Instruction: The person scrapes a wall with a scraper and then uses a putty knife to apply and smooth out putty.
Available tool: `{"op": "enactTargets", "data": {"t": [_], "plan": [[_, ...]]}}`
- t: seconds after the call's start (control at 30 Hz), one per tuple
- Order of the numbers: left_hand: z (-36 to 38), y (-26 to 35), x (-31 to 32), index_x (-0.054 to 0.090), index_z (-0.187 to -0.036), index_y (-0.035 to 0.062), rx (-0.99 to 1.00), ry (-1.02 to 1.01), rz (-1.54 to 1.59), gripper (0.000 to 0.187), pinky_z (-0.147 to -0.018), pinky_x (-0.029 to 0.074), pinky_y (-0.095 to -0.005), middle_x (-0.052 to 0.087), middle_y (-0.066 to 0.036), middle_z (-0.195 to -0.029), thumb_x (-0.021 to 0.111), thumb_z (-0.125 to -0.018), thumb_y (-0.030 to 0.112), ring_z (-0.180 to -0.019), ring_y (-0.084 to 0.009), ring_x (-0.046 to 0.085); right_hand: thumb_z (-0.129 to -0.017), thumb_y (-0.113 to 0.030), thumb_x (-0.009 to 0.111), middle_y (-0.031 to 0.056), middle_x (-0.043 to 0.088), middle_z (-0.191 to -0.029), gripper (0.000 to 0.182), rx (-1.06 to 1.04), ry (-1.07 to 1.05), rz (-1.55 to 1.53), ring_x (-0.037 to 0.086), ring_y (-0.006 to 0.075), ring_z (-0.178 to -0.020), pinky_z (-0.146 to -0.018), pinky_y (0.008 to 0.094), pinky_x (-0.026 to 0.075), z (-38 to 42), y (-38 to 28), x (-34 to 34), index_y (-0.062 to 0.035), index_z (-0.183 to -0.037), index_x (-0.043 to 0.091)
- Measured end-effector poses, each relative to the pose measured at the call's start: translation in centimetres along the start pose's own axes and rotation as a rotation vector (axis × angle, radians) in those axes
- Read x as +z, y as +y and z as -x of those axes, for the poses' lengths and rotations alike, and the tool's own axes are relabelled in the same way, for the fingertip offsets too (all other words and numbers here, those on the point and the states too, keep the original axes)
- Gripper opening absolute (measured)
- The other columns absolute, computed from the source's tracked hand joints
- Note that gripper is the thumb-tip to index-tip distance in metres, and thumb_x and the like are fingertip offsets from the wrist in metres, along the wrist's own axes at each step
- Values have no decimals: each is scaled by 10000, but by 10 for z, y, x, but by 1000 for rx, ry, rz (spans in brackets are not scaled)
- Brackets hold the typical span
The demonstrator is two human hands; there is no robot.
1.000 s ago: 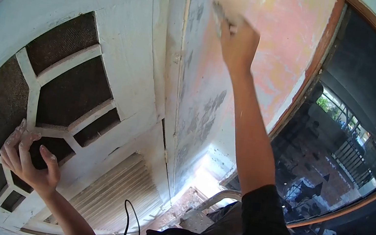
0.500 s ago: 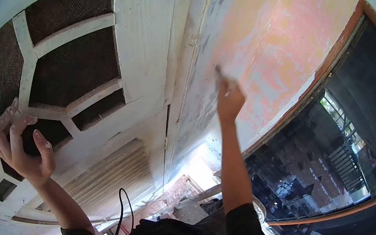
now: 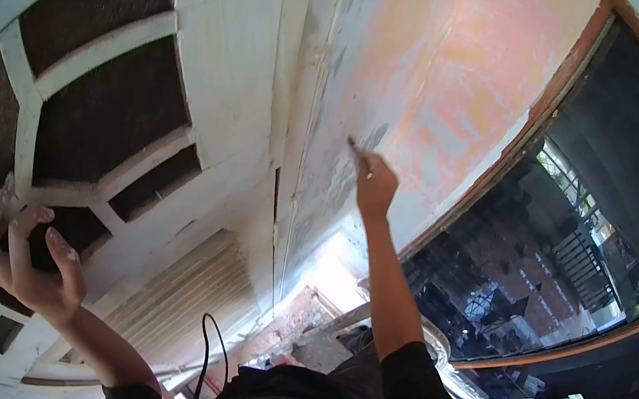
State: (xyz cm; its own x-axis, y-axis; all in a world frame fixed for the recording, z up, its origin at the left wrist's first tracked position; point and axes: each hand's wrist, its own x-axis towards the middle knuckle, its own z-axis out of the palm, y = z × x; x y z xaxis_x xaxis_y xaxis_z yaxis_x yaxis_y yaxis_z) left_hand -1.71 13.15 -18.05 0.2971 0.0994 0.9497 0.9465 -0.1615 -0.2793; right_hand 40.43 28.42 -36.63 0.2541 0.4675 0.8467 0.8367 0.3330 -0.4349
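My right hand is closed around a small dark-tipped tool, most of it hidden in the fist. Its tip is right at the patchy wall strip, where pink, yellow and grey layers show. On the left, my left hand has its fingers spread and bent, with whitish dust on the fingertips. Those fingers are against the white lattice of a door panel, over its dark mesh.
A brown-framed dark window stands to the right of the wall strip, reflecting a yard. Below the lattice is a ribbed panel. A black cable loop rises near my body. Rubble lies on the floor below.
My right hand has moved down along the wall with the tool. The view has shifted slightly; my left hand stays at the lattice.
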Motion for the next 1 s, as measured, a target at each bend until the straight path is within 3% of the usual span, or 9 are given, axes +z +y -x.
{"op": "enactTargets", "data": {"t": [0.2,0.27,0.33,0.47,0.5,0.67,0.7,0.93,1.0], "plan": [[-3,3,1,632,-858,87,-4,16,-18,200,-818,335,-385,577,-72,-961,518,-828,248,-967,-259,513,-795,-85,624,150,611,-778,68,-132,164,-116,598,332,-700,-628,376,473,-134,-86,-20,-19,-813,626],[-4,4,0,630,-858,83,-13,14,-7,199,-816,335,-385,572,-69,-944,518,-827,244,-959,-262,514,-805,-41,611,132,640,-787,53,-19,211,121,628,288,-684,-619,325,485,-95,-73,8,-28,-845,644],[2,2,1,627,-851,78,-33,-11,-5,199,-819,334,-390,563,-72,-925,515,-825,240,-956,-268,514,-800,-20,606,125,647,-809,54,-1,250,39,633,289,-704,-635,338,491,-31,-43,38,-32,-842,637],[15,-11,4,634,-845,87,-54,-22,-30,205,-800,344,-396,565,-78,-941,528,-835,262,-947,-271,517,-796,-28,608,115,652,-817,65,54,6,40,639,283,-726,-650,348,497,38,8,16,-43,-844,649],[11,-10,4,634,-845,87,-47,-11,-20,205,-800,344,-396,565,-78,-941,528,-835,262,-947,-271,517,-793,-32,610,113,654,-818,73,38,-70,80,640,281,-731,-654,351,499,31,19,8,-47,-847,656],[11,-13,4,640,-829,103,8,13,-59,211,-815,349,-396,573,-68,-957,536,-847,286,-973,-238,524,-819,-53,593,156,633,-773,95,-87,229,-24,629,270,-690,-623,332,480,-115,-58,-29,-7,-875,654],[10,-13,3,637,-825,89,11,-3,-60,244,-823,346,-395,576,-60,-941,531,-859,306,-982,-233,525,-823,-51,573,170,604,-777,70,-170,289,-173,587,366,-702,-605,372,461,-133,-77,-27,-13,-854,623],[11,-9,0,642,-833,82,6,-77,-6,287,-855,340,-394,576,-64,-935,509,-885,331,-1000,-244,529,-815,-43,616,133,643,-784,51,-69,305,-66,635,291,-707,-644,304,494,-15,-45,38,-9,-835,648],[13,-15,2,649,-849,79,18,-51,-13,306,-873,343,-399,586,-70,-976,507,-888,347,-1022,-248,532,-811,-42,615,121,661,-828,67,16,-10,-17,652,271,-737,-670,317,509,7,-22,21,-34,-850,669]]}}
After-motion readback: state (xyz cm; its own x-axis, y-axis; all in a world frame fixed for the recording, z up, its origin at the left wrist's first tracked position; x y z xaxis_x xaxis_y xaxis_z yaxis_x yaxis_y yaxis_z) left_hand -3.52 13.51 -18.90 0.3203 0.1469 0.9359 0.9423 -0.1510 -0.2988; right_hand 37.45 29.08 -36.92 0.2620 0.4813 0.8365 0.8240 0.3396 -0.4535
